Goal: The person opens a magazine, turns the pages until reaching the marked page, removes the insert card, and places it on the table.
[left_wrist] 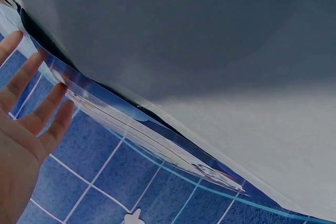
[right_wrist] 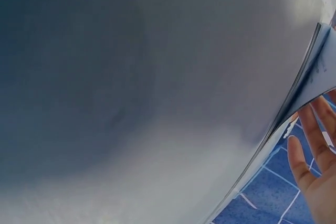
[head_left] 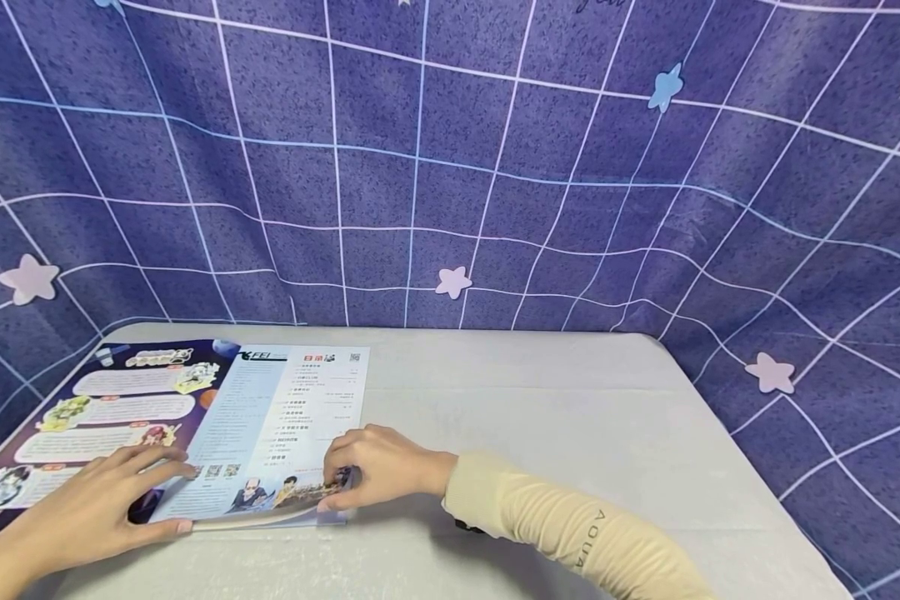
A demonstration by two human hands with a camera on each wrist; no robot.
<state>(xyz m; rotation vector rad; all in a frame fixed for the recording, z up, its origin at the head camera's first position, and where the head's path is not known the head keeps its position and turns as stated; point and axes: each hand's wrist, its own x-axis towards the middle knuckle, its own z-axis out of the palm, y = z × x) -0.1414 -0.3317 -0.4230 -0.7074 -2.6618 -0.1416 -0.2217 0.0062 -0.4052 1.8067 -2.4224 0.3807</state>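
Observation:
An open magazine (head_left: 311, 400) lies on the left part of the table, with a dark purple left page (head_left: 135, 408) and a pale blue and white contents page on the right. My left hand (head_left: 112, 508) rests across the lower part near the spine, fingers spread and fairly straight, thumb by the bottom edge. At the lower right corner, my right hand (head_left: 382, 467) pinches the page with curled fingers, and the corner bends up there. In the right wrist view the lifted page (right_wrist: 317, 69) curves beside the fingers (right_wrist: 314, 137).
A white cloth covers the table (head_left: 495, 400). Behind it hangs a dark blue curtain (head_left: 450, 167) with white grid lines and stars. The right forearm wears a beige sleeve (head_left: 555, 517), and a small black object (head_left: 467, 527) shows under its wrist.

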